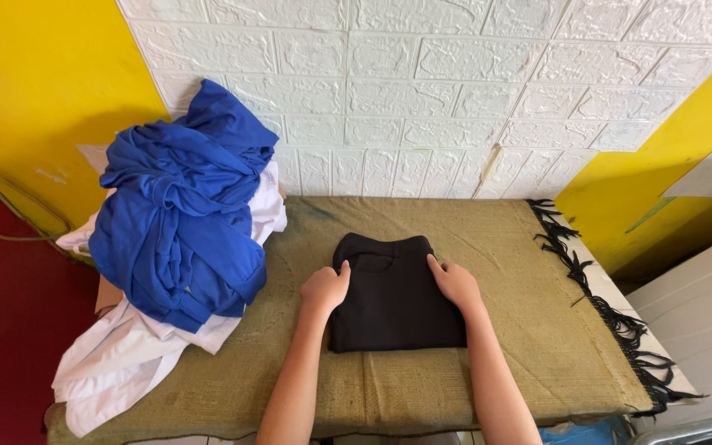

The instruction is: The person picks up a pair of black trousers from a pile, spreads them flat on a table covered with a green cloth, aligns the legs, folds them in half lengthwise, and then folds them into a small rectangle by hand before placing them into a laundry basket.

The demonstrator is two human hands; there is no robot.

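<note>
Far to the left of your left hand, a heap of crumpled blue garments (181,227) sits on top of white cloth (129,358). The white cloth spills over the near left edge of the table. The heap looks loosely dropped and unsorted, well apart from where your hands are.

Your left hand (325,287) rests on the left edge of the folded black garment (395,295), fingers curled, thumb raised against the fabric. It appears to press or grip that edge; whether cloth is pinched under the fingers cannot be told.

The black garment lies between your two hands, flat and squared into a neat rectangle, roughly centred on the table. Its tidy edges suggest both hands are holding it flat so the fold keeps its shape.

Your right hand (455,283) sits on the garment's right edge, fingers bent over the cloth, mirroring the left. Again, pressing or gripping: not clear.

Beyond your right hand, the tan woven mat (529,330) covering the table runs to a black fringe (611,317) along its right side.

Behind both hands, the wall is white embossed brick-pattern panelling (422,91), flanked by yellow painted wall (35,99) on both sides, with red below on the far left. Thin cables run along that left wall.
</note>
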